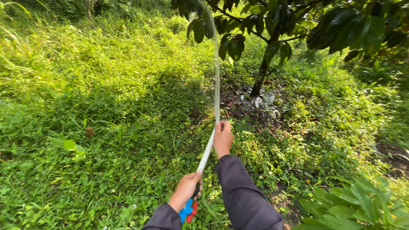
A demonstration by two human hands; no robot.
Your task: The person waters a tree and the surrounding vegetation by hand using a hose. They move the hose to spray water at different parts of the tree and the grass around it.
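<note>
While sunlight floods the thick green ground cover [85, 85] along the left edge, we pick up the action low in the middle of the view: the left hand [185, 191] is closed tight around the rear end of a long, pale, slim spray wand [207, 150], right where a blue-and-red valve fitting [188, 211] peeks out under the knuckles. Moving right, the right hand [223, 138] is wrapped snugly around the front end of that wand, fingers curled shut, dark grey sleeve [245, 196] stretched well forward with the arm nearly straight, while the left arm sits bent and tucked close to the body. From the wand's tip a pale jet of water [217, 64] shoots up and away towards the small dark-leaved tree [260, 76] ahead. By the look of it, watering is well under way: the bare soil patch [255, 104] at the trunk's foot already glistens wet, though the stream is running and the surrounding plants look dry. At the lower right corner, a broad-leaved light green shrub [358, 204] crowds in.
</note>
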